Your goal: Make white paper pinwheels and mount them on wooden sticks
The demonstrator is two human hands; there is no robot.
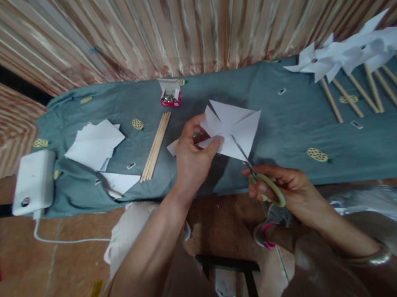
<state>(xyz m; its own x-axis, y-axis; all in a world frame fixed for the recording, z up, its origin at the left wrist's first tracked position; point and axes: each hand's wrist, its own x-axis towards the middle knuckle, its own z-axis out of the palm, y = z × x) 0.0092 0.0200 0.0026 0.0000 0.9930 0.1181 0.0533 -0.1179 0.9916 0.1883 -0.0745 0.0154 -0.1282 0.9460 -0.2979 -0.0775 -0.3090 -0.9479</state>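
Reaching in over the near edge of the table, slanting both ways towards its middle, with a left forearm and a right forearm. Pinching the left side of a white paper square in the left hand, with thumb on top and bent fingers, mostly closed. Holding the square between near and far edges, with slits running inward from corners. Gripping green-handled scissors in the right hand, with fingers curled tight about the handles and a blade over the paper's near corner, pointing away from the near edge; cannot tell the spread of the blades. Around the right wrist, a metal bangle. Near the far edge, an open red-and-white box of metal pins, with print too small to read. Across the cloth, small tags, likewise unreadable, and yellow pineapple prints. Left of the left hand, wooden sticks; towards the left edge, stacked sheets; at the far right, white pinwheels.
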